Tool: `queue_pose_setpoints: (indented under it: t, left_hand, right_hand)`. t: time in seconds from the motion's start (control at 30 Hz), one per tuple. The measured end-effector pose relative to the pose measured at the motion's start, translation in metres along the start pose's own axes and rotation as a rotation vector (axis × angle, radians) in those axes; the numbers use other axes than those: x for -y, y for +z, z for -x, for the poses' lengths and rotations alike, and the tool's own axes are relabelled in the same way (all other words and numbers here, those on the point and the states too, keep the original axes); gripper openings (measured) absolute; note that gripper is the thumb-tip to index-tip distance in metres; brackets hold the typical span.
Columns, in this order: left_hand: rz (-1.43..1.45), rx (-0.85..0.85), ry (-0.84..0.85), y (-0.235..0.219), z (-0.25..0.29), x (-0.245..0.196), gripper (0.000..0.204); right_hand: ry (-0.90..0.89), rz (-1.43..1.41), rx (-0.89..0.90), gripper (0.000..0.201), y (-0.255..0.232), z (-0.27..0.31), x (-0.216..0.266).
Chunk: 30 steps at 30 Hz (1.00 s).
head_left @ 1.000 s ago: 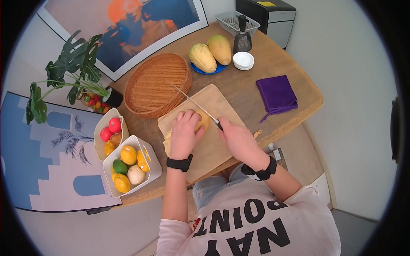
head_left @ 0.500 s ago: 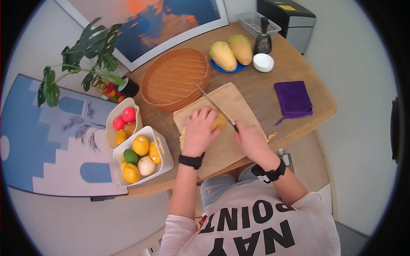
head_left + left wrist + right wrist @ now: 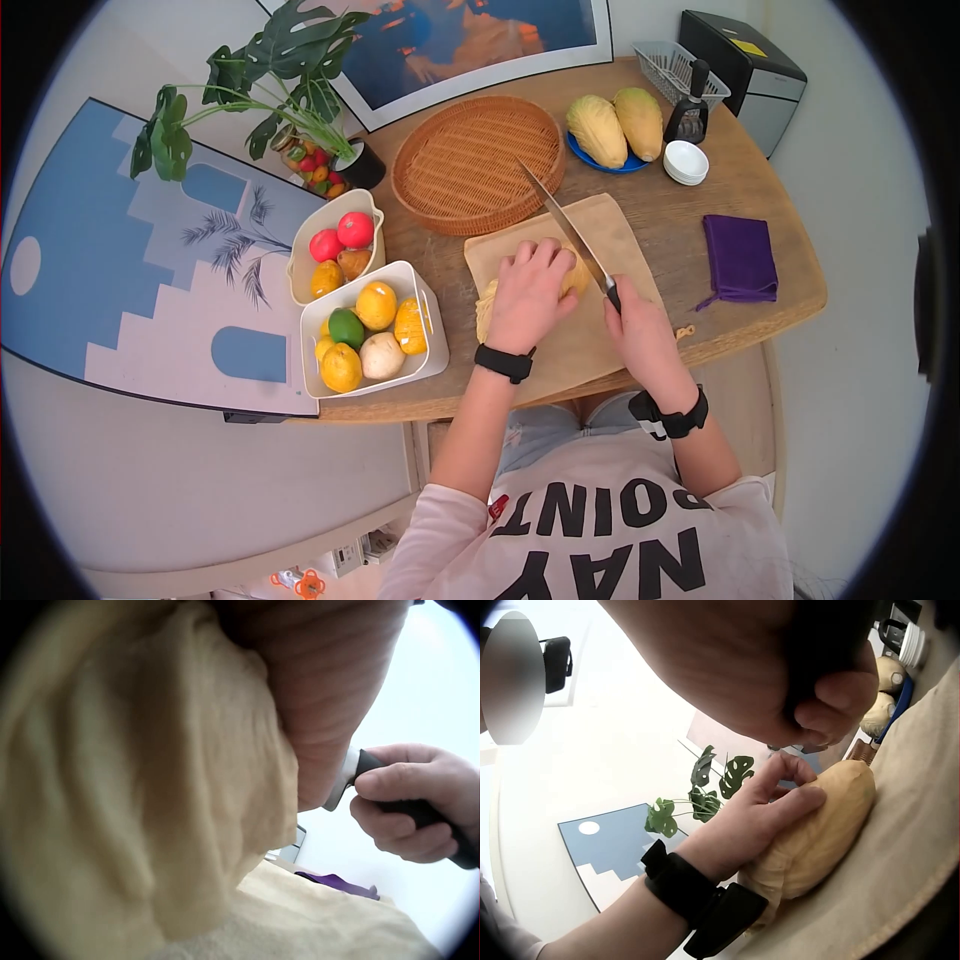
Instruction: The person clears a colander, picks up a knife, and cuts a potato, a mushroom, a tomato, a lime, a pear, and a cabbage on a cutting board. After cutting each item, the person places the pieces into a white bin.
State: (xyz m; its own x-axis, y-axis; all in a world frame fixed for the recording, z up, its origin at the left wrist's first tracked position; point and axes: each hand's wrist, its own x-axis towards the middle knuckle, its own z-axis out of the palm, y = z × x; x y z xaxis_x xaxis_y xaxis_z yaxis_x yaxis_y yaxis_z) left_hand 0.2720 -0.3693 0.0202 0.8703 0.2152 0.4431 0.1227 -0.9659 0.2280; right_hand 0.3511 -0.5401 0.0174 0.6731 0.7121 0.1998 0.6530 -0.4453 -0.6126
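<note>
On the tan cutting mat (image 3: 625,245) lies a pale yellow cabbage (image 3: 831,829), largely covered by the left hand (image 3: 534,296) in the head view. That hand grips it from above with bent fingers, the thumb on the near side. The right hand (image 3: 646,338) holds a knife (image 3: 567,222) by its black handle; the blade points away to the upper left, over the cabbage's far side. In the left wrist view the right hand (image 3: 412,802) has its fingers wrapped round the handle, and leafy folds (image 3: 142,780) fill the left side.
Behind the mat is a round wicker tray (image 3: 480,165). Two white bins (image 3: 432,367) of fruit stand left. Two more cabbages (image 3: 598,132) lie on a blue plate; white bowls (image 3: 686,162), a grater (image 3: 690,115) and a purple cloth (image 3: 740,258) are to the right.
The head view has shifted, so the whole scene sits further right. Both hands keep their hold on the cabbage and the knife; little else differs.
</note>
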Motion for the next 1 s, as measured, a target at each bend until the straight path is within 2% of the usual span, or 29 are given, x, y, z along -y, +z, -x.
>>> queue_pose_setpoints:
  t: [0.1,0.3,0.4,0.5,0.67,1.0]
  left_hand:
    - [-0.01,0.022,-0.018,-0.001,-0.001,-0.002,0.039]
    - [0.035,-0.029,-0.025,0.003,0.002,0.001,0.036]
    - [0.025,0.014,-0.049,-0.002,0.001,-0.003,0.036]
    - [0.015,-0.007,-0.045,0.001,0.003,0.001,0.035]
    - [0.05,0.042,-0.077,0.0,0.006,-0.003,0.035]
    - [0.098,-0.051,-0.078,0.003,0.004,0.003,0.029]
  right_hand:
    - [-0.015,0.104,0.082,0.023,0.011,0.001,-0.01]
    - [0.013,0.005,-0.024,0.023,0.005,-0.002,-0.003]
    - [-0.02,0.091,0.04,0.02,0.013,-0.002,-0.013]
    - [-0.061,0.036,-0.044,0.018,0.009,-0.002,-0.009]
    - [-0.043,0.028,0.035,0.017,0.014,-0.001,-0.008]
    - [-0.01,0.08,0.099,0.018,0.012,-0.005,0.001]
